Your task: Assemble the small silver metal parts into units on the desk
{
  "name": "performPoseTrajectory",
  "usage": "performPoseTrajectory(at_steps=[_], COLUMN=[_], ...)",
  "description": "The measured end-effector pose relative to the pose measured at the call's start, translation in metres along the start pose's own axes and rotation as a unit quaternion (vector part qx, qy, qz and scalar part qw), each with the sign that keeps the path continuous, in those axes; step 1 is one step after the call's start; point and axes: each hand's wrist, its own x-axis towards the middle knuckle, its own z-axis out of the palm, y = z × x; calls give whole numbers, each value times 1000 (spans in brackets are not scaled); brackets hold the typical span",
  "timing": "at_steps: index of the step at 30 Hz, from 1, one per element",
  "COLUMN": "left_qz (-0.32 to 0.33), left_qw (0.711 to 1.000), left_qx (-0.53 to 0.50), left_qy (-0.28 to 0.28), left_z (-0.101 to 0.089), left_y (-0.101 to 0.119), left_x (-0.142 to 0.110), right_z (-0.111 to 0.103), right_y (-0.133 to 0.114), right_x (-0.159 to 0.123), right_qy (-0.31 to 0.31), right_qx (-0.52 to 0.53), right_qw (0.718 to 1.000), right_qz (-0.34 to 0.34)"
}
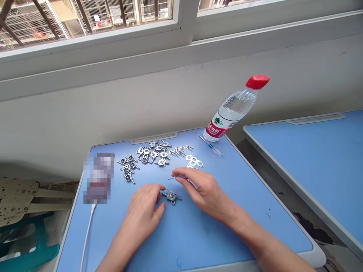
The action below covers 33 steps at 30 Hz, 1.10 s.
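Note:
A small metal valve-like part [171, 196] with side tubes, a mounting ear and an upright stem sits on the blue desk between my hands. My left hand [146, 206] is just left of it, thumb and index finger apart; whether the index fingertip touches the part, I cannot tell. Above and to the right, my right hand [200, 185] pinches a thin, flat metal piece [171, 178], seen almost edge-on and mostly covered by the fingers. Thin flat metal plates with holes [194, 161] lie just beyond my right hand.
Several similar metal parts [154, 154] lie at the back, with another group [127, 170] at left and small stemmed pieces [178, 150] beside them. A screwdriver [211, 146] lies near a water bottle [232, 111]. A blurred-out object [99, 177] with a white cable [87, 234] is at left.

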Motion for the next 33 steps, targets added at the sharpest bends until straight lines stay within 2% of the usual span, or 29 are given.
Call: performPoseTrajectory(at_steps=[3,7,15,21,29,33], left_qz=[33,82,87,81,81,78], left_qw=[998,995,995,995,995,995], left_qx=[20,13,48,54,59,55], left_qy=[50,52,26,15,11,8], left_z=[2,6,16,15,14,15], left_y=[-2,-2,-1,0,1,1], left_x=[3,5,12,15,15,15], right_z=[-8,-14,-15,-22,-29,-36], right_y=[2,2,-4,-8,-10,-8], right_x=[1,2,1,2,3,4], right_qy=[52,71,49,47,11,-7], right_qx=[-8,-16,-22,-20,-32,-65], right_qw=[999,997,998,998,999,998], right_qz=[11,8,-17,-24,-12,15])
